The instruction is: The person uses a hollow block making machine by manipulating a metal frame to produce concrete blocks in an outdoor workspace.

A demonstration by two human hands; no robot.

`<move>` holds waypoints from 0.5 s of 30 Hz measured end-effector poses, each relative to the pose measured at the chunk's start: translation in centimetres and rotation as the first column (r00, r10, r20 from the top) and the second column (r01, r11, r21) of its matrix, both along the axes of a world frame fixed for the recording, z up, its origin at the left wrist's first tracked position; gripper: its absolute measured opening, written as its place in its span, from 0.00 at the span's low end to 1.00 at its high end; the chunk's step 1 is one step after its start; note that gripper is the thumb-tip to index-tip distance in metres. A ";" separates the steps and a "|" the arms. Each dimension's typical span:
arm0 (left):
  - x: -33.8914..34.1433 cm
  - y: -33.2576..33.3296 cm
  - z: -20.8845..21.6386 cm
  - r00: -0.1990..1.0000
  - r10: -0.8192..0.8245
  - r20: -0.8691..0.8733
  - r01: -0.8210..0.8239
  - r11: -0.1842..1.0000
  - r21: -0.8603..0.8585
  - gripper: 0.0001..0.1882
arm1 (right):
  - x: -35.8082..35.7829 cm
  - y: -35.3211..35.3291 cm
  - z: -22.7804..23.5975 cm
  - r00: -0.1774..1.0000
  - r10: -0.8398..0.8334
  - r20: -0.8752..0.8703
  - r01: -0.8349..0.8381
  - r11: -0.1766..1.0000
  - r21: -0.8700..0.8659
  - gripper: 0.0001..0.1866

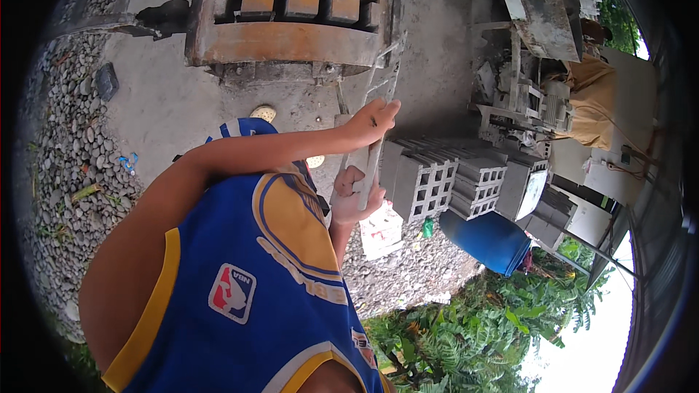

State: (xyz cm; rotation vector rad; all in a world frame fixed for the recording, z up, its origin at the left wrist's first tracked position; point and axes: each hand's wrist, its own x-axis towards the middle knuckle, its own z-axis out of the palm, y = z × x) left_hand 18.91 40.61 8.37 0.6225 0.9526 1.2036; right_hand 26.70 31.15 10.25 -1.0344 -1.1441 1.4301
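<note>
A long, pale metal bar frame (372,165) slants past my chest from the machine's near right corner, its outline smeared. My left hand (370,124) is closed in a fist around its upper part, the forearm reaching across from the left. Lower down, nearer my body, my right hand (355,200) is wrapped on the same frame; its fingers are partly blurred. Just beyond the hands stands a metal block-moulding machine (291,45), orange with rust, with rows of rectangular blocks in its top.
Stacked grey hollow concrete blocks (429,182) stand close on the right. Past them lie a blue barrel (486,241) and a motor (557,110). A white printed sack (381,231) sits by my right hand. Loose gravel (80,153) spreads on the left, with a dark stone (107,81).
</note>
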 end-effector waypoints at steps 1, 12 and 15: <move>0.2 0.1 -0.1 1.000 0.001 0.001 -0.001 1.000 -0.004 0.23 | 0.0 0.6 -0.7 0.999 0.014 -0.042 -0.014 1.000 0.010 0.41; 0.6 -1.0 0.6 0.988 0.103 0.112 -0.093 0.992 -0.088 0.22 | 0.8 -0.6 2.4 0.987 0.075 -0.145 -0.087 0.993 -0.079 0.49; 0.6 -1.5 1.6 0.988 0.057 0.140 -0.061 0.998 0.020 0.24 | 0.0 -1.7 4.5 0.983 0.033 -0.181 -0.043 0.998 -0.053 0.48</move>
